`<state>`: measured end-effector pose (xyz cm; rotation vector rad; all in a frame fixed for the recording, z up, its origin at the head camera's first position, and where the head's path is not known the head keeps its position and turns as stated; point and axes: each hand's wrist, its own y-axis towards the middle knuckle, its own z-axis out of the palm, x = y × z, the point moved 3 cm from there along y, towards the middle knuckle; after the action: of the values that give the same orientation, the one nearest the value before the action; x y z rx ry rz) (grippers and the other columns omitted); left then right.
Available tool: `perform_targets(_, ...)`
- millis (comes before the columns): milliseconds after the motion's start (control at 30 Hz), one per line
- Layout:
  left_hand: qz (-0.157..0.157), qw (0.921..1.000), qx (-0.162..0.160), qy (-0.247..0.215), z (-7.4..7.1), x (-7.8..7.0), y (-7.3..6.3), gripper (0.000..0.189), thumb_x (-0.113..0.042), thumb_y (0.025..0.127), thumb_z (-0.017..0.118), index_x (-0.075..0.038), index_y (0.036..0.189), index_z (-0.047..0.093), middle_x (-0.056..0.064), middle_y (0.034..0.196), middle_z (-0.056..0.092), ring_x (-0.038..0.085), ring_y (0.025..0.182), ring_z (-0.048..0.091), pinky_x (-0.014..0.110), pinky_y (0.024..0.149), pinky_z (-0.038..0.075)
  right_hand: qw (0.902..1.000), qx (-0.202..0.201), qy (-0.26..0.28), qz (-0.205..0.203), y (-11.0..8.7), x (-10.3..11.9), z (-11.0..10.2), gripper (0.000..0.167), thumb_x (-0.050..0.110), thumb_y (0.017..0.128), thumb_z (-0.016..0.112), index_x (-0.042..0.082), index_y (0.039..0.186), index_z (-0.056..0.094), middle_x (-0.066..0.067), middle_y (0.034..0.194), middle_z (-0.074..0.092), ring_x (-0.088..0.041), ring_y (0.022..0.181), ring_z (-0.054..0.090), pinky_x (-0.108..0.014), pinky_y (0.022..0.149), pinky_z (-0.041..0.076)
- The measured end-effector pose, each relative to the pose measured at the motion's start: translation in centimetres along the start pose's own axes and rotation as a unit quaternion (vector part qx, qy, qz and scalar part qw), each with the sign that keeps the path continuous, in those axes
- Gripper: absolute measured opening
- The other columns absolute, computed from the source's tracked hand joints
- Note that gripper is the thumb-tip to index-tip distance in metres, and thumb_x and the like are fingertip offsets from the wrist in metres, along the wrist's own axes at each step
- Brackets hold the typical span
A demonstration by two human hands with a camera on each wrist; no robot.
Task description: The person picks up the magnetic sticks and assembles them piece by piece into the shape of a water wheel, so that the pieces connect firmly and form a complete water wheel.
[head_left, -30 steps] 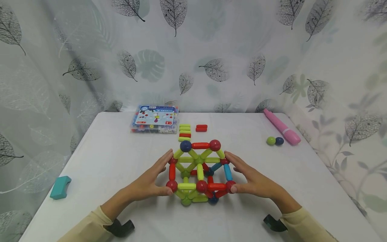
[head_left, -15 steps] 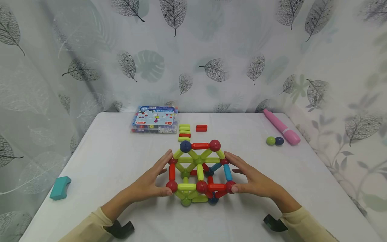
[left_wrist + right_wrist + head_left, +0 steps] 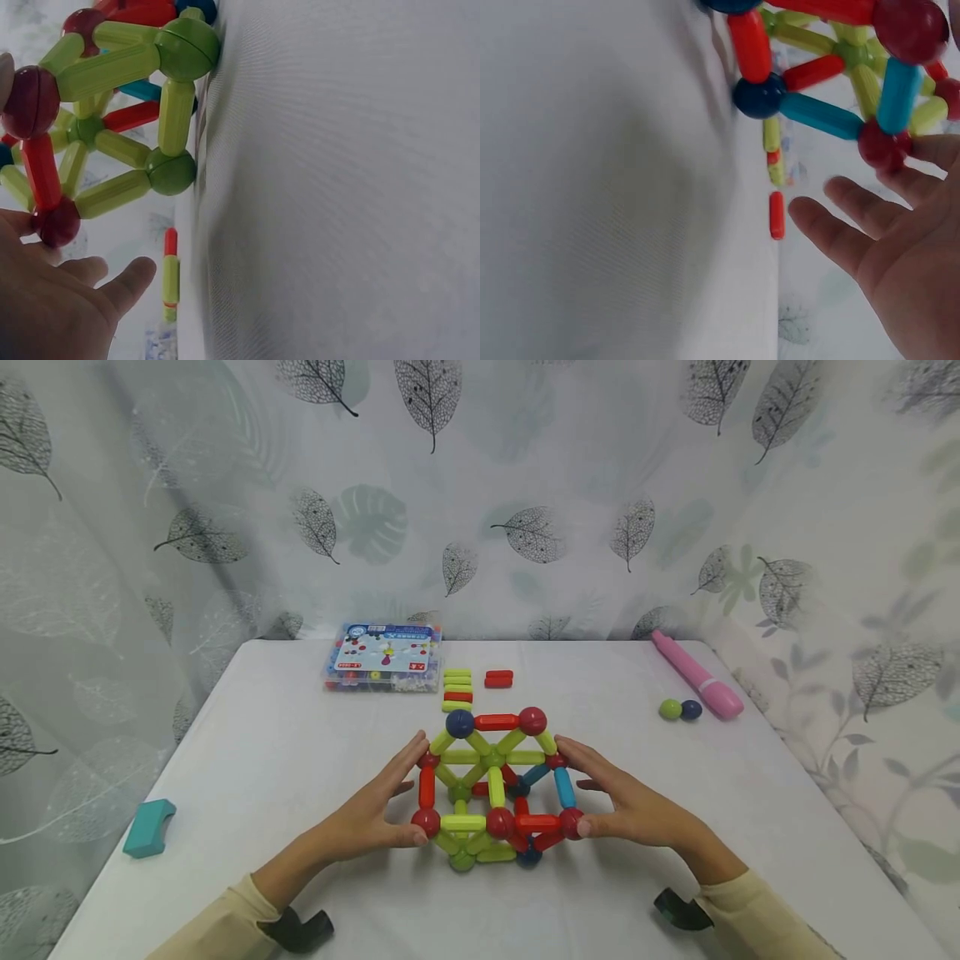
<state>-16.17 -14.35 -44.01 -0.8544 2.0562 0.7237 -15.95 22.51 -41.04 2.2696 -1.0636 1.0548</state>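
A magnetic stick-and-ball structure (image 3: 493, 759) stands on the white table (image 3: 375, 910), built of green, red and blue rods with red, green and dark blue balls. My left hand (image 3: 367, 822) is at its left side, thumb against the front red ball (image 3: 426, 822) and fingertips at the rear red ball (image 3: 57, 223). On the opposite side my right hand (image 3: 637, 810) touches the front right red ball (image 3: 572, 823) with its thumb and the rear one (image 3: 883, 144) with its fingers. In both wrist views the other fingers are spread and fairly straight. The structure's lower balls meet the tabletop.
A clear parts case (image 3: 384, 658) lies at the back left, with loose green and red rods (image 3: 457, 685) and two red rods (image 3: 498, 678) nearby. Back right are a green ball (image 3: 670, 709), a dark blue ball (image 3: 691, 710) and a pink wand-like object (image 3: 697, 675). A teal block (image 3: 149, 828) sits far left.
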Motion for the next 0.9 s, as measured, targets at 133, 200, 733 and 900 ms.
perform_targets(133, -0.005, 0.9999, 0.002, -0.011, 0.3, -0.1, -0.2, 0.107, -0.052, 0.082, 0.079, -0.037, 0.163, 0.011, -0.006, 0.172, 0.007, 0.031, 0.154, 0.024, 0.054, 0.103, 0.049, 0.9988, -0.038, 0.012, 0.028, 2.1, -1.4, -2.4, 0.070, 0.032, 0.099, 0.063, 0.022, 0.160, 0.031, -0.013, 0.160, 0.038, -0.042, 0.140, 0.045, -0.062, 0.101, 0.047)
perform_targets(200, -0.007, 0.9998, 0.004, -0.016, 0.4, -0.2, -0.2, 0.107, -0.053, 0.082, 0.078, -0.038, 0.163, 0.011, -0.006, 0.172, 0.006, 0.031, 0.154, 0.024, 0.054, 0.103, 0.049, 0.9961, -0.064, 0.011, 0.060, 4.4, -2.8, -3.8, 0.065, 0.033, 0.100, 0.062, 0.024, 0.158, 0.035, -0.014, 0.156, 0.043, -0.040, 0.138, 0.049, -0.062, 0.102, 0.047)
perform_targets(733, -0.017, 0.9969, -0.022, -0.073, 0.7, -0.2, -0.5, 0.107, -0.047, 0.081, 0.081, -0.036, 0.163, 0.014, -0.005, 0.171, 0.013, 0.028, 0.152, 0.030, 0.050, 0.103, 0.050, 0.9738, -0.055, -0.114, 0.189, 20.3, -8.9, -2.9, 0.050, 0.026, 0.095, 0.072, 0.021, 0.143, 0.059, -0.014, 0.130, 0.053, -0.031, 0.121, 0.053, -0.047, 0.095, 0.054)
perform_targets(900, -0.022, 0.9966, -0.026, -0.076, 0.7, -0.3, -0.7, 0.108, -0.045, 0.081, 0.082, -0.036, 0.163, 0.013, -0.007, 0.170, 0.014, 0.026, 0.152, 0.030, 0.048, 0.104, 0.050, 0.9711, -0.058, -0.136, 0.187, 20.7, -8.8, -2.6, 0.049, 0.025, 0.096, 0.071, 0.018, 0.143, 0.059, -0.016, 0.130, 0.053, -0.031, 0.120, 0.053, -0.046, 0.096, 0.054)
